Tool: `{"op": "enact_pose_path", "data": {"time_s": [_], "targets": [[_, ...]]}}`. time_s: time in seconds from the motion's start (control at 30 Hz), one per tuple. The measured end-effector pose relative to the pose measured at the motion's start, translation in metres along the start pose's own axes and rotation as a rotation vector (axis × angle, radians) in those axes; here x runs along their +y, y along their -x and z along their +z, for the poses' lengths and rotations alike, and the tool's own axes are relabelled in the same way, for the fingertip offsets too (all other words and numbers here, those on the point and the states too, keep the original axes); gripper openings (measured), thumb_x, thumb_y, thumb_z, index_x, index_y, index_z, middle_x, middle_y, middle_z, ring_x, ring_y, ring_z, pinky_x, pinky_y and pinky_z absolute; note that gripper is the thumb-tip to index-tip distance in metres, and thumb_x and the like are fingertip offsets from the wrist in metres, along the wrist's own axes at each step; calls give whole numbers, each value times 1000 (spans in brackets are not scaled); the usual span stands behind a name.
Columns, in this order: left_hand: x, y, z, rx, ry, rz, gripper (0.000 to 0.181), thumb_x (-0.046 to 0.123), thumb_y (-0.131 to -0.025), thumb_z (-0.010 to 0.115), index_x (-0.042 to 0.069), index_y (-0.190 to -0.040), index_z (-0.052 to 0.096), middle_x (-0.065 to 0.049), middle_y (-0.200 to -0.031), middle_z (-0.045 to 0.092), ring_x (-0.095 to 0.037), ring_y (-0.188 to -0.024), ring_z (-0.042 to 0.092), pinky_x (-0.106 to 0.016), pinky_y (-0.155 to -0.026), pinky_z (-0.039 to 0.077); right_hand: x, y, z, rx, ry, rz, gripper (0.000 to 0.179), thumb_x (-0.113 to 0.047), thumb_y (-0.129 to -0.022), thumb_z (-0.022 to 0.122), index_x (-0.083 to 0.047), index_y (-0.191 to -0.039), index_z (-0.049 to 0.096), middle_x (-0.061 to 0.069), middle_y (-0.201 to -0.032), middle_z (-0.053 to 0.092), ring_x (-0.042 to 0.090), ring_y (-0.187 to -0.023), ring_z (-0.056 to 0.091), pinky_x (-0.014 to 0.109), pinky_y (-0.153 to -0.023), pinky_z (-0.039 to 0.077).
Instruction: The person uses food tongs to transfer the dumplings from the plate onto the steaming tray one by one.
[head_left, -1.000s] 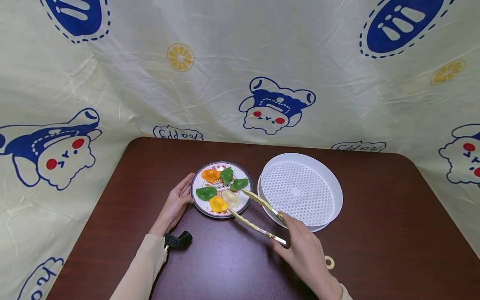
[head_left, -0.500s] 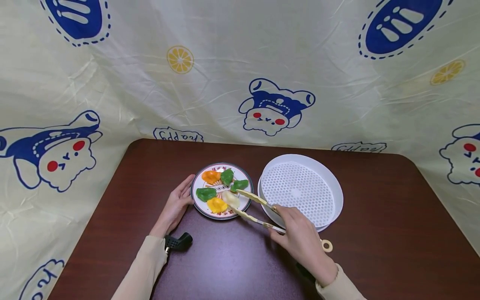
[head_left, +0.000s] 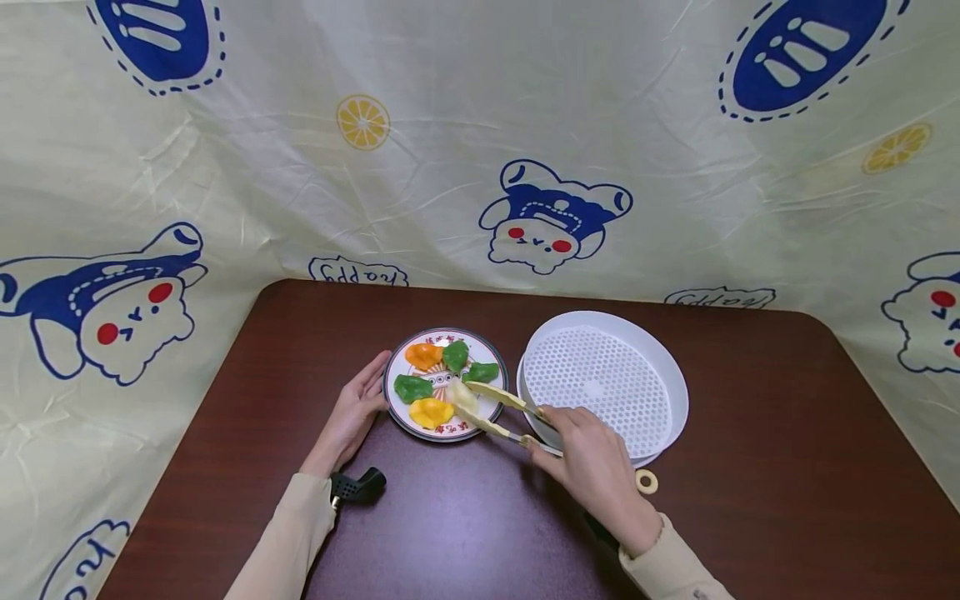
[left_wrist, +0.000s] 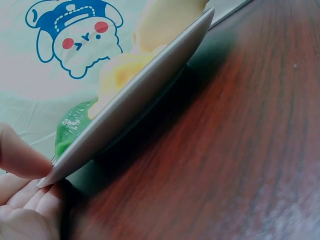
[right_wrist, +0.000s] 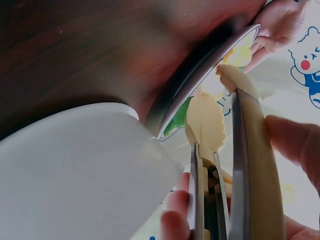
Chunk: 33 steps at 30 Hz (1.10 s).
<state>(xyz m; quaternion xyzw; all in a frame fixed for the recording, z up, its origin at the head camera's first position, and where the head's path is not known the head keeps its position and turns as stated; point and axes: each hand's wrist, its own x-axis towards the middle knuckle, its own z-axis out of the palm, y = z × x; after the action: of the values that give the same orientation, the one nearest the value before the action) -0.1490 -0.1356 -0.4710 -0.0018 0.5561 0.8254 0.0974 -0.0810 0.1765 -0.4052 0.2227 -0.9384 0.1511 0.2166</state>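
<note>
My left hand pinches the left rim of a round patterned plate, thumb above and fingers beneath. On it lie several dumpling-shaped pieces: an orange one, a yellow one, green ones and a pale one. My right hand grips cream-and-metal tongs between thumb and fingers. The two scalloped tips stand either side of the pale piece; whether both touch it I cannot tell. In the right wrist view, the tips are spread apart over the plate.
A white round steamer tray with a perforated base stands just right of the plate, behind my right hand. All rests on a dark brown table. A pale printed cloth hangs behind the table's far edge.
The right hand has moved a little left and up with the tongs, whose tips have drawn closer together around the pale piece. The left hand has kept its hold on the plate.
</note>
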Motion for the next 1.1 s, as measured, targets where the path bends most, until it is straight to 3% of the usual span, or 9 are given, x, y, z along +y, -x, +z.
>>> {"op": "enact_pose_path", "data": {"time_s": [0.3, 0.53, 1.1], "targets": [[-1, 0, 2, 4, 12, 0, 81, -23, -75, 39, 0, -151, 20, -12, -156, 19, -20, -141, 22, -19, -97, 37, 6, -3, -2, 9, -19, -7, 33, -24, -73, 80, -7, -101, 73, 6, -87, 70, 22, -74, 64, 40, -55, 50], [0, 0, 1, 12, -4, -1, 81, -23, -75, 40, 0, -151, 21, -12, -156, 19, -21, -140, 22, -19, -97, 38, 17, -6, -17, 69, -64, -21, 33, -24, -72, 81, -8, -100, 74, 5, -85, 71, 19, -70, 64, 39, -52, 49], [-1, 0, 1, 11, -6, -4, 81, -24, -76, 37, 1, -151, 20, -11, -156, 18, -19, -141, 21, -16, -90, 40, 69, -9, -58, 90, 16, 69, 39, -25, -73, 78, -3, -106, 73, 14, -83, 70, 24, -63, 61, 42, -48, 45]]}}
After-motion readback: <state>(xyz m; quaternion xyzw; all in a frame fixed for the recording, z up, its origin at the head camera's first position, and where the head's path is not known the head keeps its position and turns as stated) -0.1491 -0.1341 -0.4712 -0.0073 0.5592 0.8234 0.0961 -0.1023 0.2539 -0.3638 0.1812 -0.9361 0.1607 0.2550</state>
